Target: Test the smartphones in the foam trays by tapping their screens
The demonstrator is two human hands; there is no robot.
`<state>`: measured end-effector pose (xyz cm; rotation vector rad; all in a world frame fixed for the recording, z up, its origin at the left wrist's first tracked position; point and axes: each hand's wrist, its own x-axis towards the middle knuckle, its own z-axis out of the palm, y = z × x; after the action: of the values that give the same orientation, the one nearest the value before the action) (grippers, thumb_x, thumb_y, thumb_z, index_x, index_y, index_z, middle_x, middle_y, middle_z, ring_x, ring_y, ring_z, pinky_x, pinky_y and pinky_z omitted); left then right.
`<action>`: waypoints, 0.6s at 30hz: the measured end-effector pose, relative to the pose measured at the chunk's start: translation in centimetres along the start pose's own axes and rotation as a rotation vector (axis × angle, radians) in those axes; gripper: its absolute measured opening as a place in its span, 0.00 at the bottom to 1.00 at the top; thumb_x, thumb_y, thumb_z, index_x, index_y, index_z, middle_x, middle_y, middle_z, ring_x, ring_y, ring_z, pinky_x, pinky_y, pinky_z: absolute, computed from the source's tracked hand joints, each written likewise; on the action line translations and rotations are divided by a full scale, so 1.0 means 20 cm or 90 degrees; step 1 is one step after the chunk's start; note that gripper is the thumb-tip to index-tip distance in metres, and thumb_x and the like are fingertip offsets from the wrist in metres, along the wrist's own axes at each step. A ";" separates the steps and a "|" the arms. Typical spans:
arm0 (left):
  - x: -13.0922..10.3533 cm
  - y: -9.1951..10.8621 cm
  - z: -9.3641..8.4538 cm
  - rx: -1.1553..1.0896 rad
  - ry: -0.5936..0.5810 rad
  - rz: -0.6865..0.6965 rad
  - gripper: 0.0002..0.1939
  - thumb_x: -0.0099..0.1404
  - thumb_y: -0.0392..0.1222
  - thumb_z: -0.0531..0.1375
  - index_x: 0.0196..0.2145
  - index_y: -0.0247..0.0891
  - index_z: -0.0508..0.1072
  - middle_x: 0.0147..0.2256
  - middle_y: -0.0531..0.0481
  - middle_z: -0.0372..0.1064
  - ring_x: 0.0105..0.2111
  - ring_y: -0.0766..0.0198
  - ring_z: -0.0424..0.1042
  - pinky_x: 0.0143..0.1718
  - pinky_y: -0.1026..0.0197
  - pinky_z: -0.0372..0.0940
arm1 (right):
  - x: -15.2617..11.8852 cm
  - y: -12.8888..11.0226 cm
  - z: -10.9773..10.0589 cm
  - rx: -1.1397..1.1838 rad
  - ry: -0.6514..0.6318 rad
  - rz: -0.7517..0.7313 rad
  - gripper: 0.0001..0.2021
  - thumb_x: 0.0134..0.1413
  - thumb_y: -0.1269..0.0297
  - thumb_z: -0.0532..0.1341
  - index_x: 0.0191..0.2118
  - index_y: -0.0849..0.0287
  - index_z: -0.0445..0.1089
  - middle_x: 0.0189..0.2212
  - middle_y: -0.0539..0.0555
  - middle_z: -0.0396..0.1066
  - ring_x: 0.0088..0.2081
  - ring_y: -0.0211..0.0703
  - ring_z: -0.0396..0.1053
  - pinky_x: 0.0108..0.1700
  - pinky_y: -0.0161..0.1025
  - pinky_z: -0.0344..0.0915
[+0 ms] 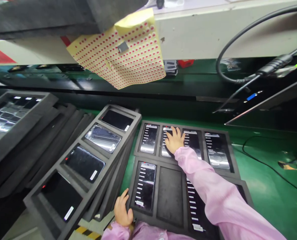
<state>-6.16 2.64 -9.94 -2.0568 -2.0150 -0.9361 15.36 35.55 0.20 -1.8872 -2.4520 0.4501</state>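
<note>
Grey foam tray (121,145) with phones slants at left, divided by a narrow green strip (129,168) from the near tray (170,196). Left hand (123,208), fingers loosely parted, meets that tray's left edge. Right hand (174,140), fingers wide, covers a phone (164,150), second from left in the far tray (148,156). Rightward, green bench (263,160) broadens beneath thin cable (268,165).

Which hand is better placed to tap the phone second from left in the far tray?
Probably the right hand: it is spread over part of that phone. The left hand is farther off, by the left edge of the near tray.
</note>
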 end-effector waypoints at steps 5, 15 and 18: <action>-0.01 0.01 0.01 -0.008 0.007 -0.003 0.20 0.62 0.47 0.45 0.48 0.36 0.62 0.45 0.36 0.69 0.43 0.55 0.70 0.36 0.55 0.62 | 0.00 -0.15 0.01 0.023 -0.001 -0.047 0.21 0.53 0.63 0.46 0.51 0.54 0.65 0.63 0.55 0.44 0.62 0.59 0.38 0.56 0.64 0.43; -0.07 0.00 0.02 0.002 -0.016 -0.023 0.22 0.62 0.49 0.44 0.50 0.38 0.59 0.46 0.35 0.68 0.42 0.54 0.71 0.36 0.53 0.63 | 0.07 -0.37 0.04 0.027 -0.024 -0.045 0.24 0.52 0.63 0.47 0.55 0.56 0.60 0.63 0.58 0.41 0.63 0.60 0.36 0.56 0.65 0.41; -0.06 0.00 0.02 -0.008 -0.007 -0.016 0.22 0.62 0.49 0.44 0.51 0.38 0.59 0.46 0.35 0.68 0.43 0.54 0.71 0.36 0.53 0.63 | 0.02 -0.32 -0.01 0.034 0.034 -0.031 0.24 0.52 0.63 0.47 0.55 0.55 0.60 0.63 0.57 0.43 0.62 0.59 0.38 0.55 0.64 0.44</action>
<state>-5.93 1.73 -10.90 -2.0524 -2.0499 -0.9463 9.22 34.54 1.77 -1.7905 -2.4219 0.4534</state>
